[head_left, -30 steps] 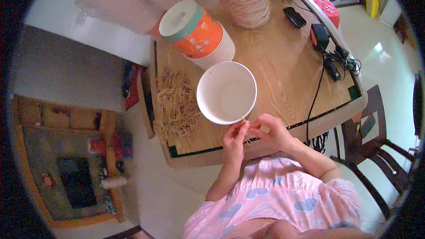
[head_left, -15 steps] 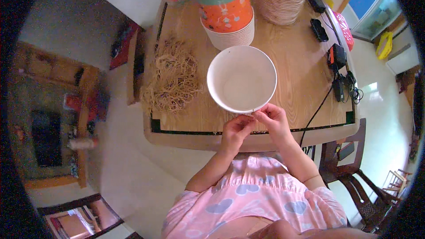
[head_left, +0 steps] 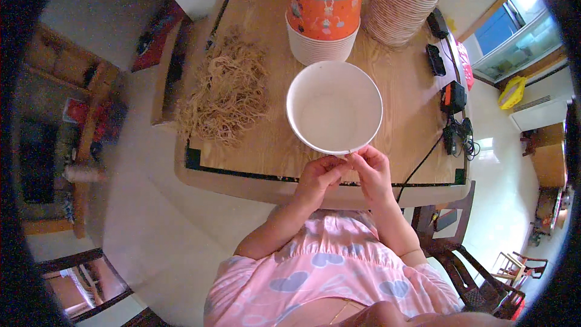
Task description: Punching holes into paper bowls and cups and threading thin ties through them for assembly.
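Observation:
A white paper tub [head_left: 334, 109] stands with its mouth toward me near the table's front edge. At its near rim, my left hand [head_left: 322, 177] and my right hand [head_left: 370, 171] meet, fingertips pinched together. Something thin and very small seems to lie between them, too small to name. My right fingertips touch the rim or are right beside it. To the left spreads a tangled heap of tan twine [head_left: 229, 94]. Behind the tub, an orange and green printed tub [head_left: 327, 15] sits upside down over a stack of white tubs [head_left: 321, 48].
A tall leaning stack of paper tubs [head_left: 408, 3] rises at the back right. Along the right edge lie black adapters [head_left: 452, 97] with coiled cables [head_left: 465, 136]. The wooden table [head_left: 407, 139] has a dark inlaid border. A dark chair [head_left: 448, 245] stands at the near right.
The whole view has turned slightly, shifting the table and its surroundings. Both hands stay pinched at the near rim, with only small finger movement.

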`<state>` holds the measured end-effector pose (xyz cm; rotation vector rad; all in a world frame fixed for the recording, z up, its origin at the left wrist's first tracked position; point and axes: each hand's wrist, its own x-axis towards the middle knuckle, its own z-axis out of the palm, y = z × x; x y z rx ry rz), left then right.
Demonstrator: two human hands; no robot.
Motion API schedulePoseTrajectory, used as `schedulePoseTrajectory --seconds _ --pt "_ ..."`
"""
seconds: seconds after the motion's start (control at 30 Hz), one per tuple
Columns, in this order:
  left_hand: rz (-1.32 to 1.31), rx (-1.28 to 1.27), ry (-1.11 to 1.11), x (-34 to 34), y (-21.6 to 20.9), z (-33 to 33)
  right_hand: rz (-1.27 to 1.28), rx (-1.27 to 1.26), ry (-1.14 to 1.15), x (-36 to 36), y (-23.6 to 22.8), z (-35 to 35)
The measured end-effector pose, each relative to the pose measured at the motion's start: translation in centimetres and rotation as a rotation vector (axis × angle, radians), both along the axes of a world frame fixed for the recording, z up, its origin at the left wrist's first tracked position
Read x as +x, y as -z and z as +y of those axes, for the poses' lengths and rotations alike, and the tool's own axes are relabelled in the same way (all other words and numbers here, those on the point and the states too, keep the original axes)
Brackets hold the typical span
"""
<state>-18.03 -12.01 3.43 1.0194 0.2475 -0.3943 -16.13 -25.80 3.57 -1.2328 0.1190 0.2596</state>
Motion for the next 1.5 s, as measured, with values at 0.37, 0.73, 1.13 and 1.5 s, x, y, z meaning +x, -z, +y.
schedulePoseTrajectory --seconds 0.37,0.73,1.13,1.5 --pt "-0.186 0.253 -0.085 -1.3 1.2 -0.7 -0.009 0.044 0.052 0.6 -0.2 -0.5" --pt "-0.358 0.436 -0.181 -1.3 1.4 -0.5 -0.059 -0.056 -0.003 -1.2 -0.5 -0.6" --pt "-0.293 0.428 -0.032 -1.4 1.4 0.4 -0.034 -0.112 -0.070 -1.2 0.0 -1.4" --pt "-0.246 0.252 -0.012 -0.9 0.5 0.7 -0.033 0.023 -0.266 -1.9 0.3 -2.0"
